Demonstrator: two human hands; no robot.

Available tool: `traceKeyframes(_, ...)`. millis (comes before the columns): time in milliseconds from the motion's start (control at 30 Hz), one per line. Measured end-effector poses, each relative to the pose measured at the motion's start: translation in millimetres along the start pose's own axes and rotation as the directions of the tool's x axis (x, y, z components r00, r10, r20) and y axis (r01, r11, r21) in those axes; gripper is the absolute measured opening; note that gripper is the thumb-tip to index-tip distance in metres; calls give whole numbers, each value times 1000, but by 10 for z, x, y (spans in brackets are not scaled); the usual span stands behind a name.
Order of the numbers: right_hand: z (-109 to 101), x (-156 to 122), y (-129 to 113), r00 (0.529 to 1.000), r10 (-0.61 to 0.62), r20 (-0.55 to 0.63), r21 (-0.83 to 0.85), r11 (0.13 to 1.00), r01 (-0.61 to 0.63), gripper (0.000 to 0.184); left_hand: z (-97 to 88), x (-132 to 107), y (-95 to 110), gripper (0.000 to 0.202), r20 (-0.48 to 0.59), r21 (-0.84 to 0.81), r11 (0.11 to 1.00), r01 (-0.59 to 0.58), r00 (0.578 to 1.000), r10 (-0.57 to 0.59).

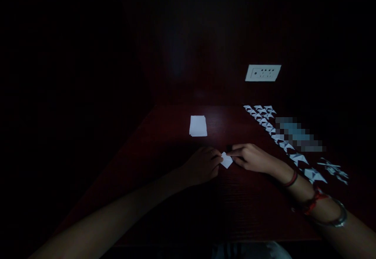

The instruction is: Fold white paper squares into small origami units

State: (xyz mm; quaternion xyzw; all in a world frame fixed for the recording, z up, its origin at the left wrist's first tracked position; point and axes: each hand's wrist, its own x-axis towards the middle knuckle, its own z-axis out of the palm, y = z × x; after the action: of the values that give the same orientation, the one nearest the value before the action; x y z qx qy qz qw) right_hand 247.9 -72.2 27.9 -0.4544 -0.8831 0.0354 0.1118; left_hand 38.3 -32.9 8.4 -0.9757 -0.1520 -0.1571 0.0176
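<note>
A small folded piece of white paper [227, 160], roughly diamond-shaped, lies between my hands near the middle of the dark red table [176, 153]. My left hand [205, 165] pinches its left corner between thumb and fingers. From the other side, my right hand [249, 157] has its fingertips on the upper right edge, with the fingers closed together at the paper. Beyond my hands lies a stack of blank white paper sheets [198, 126].
Rows of folded white paper pieces [266, 124] run along the table's right side. Beside them are a blurred bluish item [298, 131] and a small heap of white paper strips [333, 169]. A socket plate [263, 73] is on the back wall. The surroundings are very dark.
</note>
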Motion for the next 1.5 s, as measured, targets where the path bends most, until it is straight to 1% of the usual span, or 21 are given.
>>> traceKeyframes(100, -56, -43, -28, 1000, -9, 17, 21, 1000, 9, 31, -12, 0, 10, 23, 6, -6, 1000, 9, 1000, -9)
traceKeyframes(267, -165, -132, -58, 997, -18, 81, 44, 999, 14, 28, 1, -10, 14, 25, 4, -25, 999, 31, 1000, -30)
traceKeyframes(333, -178, -139, -62, 997, -9, 83, 31, 1000, 6, 27, 5, -15, 11, 26, 0, -41, 998, 37, 999, -37)
traceKeyframes(433, -139, -103, -69, 999, 33, 27, -5, 999, -33, 31, 13, -18, 1, 26, -12, -80, 996, 38, 999, -39)
traceKeyframes(533, -64, -61, -77, 1000, 19, 25, -18, 1000, -18, 36, 37, -21, -13, 27, -22, -108, 994, 36, 999, -38)
traceKeyframes(633, -28, -64, -76, 999, 4, 40, -10, 1000, -4, 32, 80, -30, -31, 29, -29, -117, 992, 37, 999, -40)
traceKeyframes(800, -76, -115, -35, 998, -25, 50, 36, 999, 23, 26, 126, -58, -53, 29, -52, -114, 993, 23, 998, -29)
traceKeyframes(967, -45, -78, 8, 1000, 26, -10, 63, 998, -26, 26, 97, -92, -47, 28, -107, -73, 994, 80, 990, -87)
traceKeyframes(1100, 42, -23, 20, 998, 36, -48, 100, 995, -31, 34, 62, -102, -42, 24, -74, 2, 998, 63, 995, -63)
traceKeyframes(1233, 100, 22, 14, 997, 45, -56, 124, 991, -38, 34, 61, -118, -53, 22, -53, -5, 998, 69, 996, -69)
traceKeyframes(1333, 117, 54, 11, 997, 55, -57, 136, 990, -47, 32, 71, -140, -64, 26, -69, -28, 997, 68, 995, -69)
traceKeyframes(1500, 128, 83, 19, 997, 39, -74, 162, 986, -27, 29, 82, -172, -70, 34, -101, -86, 996, 25, 994, -33)
